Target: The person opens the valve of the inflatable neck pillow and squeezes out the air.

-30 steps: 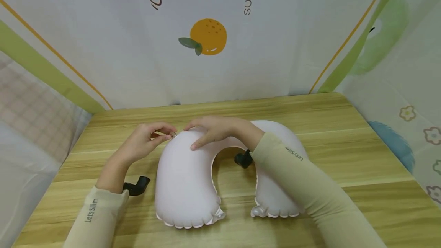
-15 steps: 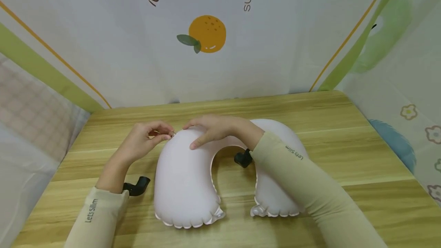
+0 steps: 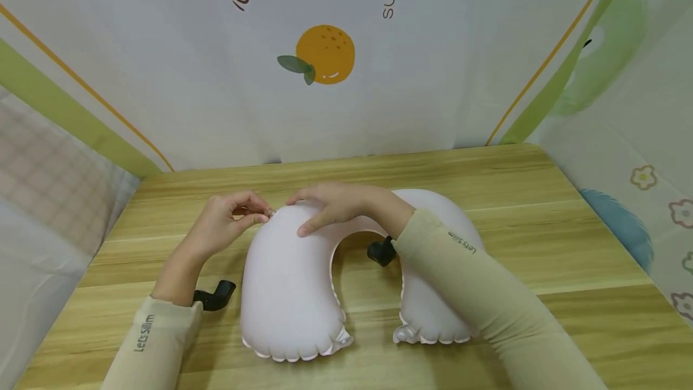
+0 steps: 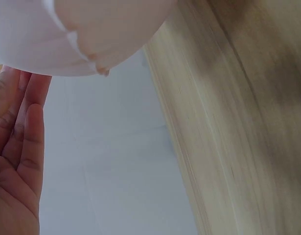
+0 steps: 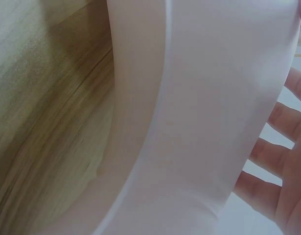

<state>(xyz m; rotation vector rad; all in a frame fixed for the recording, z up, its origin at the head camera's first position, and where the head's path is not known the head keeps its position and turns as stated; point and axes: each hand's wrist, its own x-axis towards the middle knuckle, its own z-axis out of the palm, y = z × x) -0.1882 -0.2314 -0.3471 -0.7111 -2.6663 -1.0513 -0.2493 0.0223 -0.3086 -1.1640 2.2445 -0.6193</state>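
Observation:
An inflated, pale pink U-shaped neck pillow (image 3: 289, 294) lies on the table with its two ends toward me. At its far left edge my left hand (image 3: 224, 224) pinches a small clear valve (image 3: 272, 213) between thumb and fingertips; the fingers hide most of it. My right hand (image 3: 343, 202) holds the pillow's far left curve, thumb on top and fingers over the far edge. In the right wrist view several spread fingers (image 5: 270, 156) touch the pillow's side. The left wrist view shows the left fingertips partly hidden behind the pillow (image 4: 111, 29).
The wood-grain table (image 3: 520, 197) carries the pillow. Black wrist-camera mounts (image 3: 216, 295) stick out at both wrists, the right one (image 3: 381, 251) over the pillow's inner gap. A white curtain (image 3: 216, 95) printed with an orange hangs behind the table's far edge.
Both hands keep nearly the same places on the pillow. The left fingers have shifted very slightly at the valve, and the pillow's left arm has moved a little to the left.

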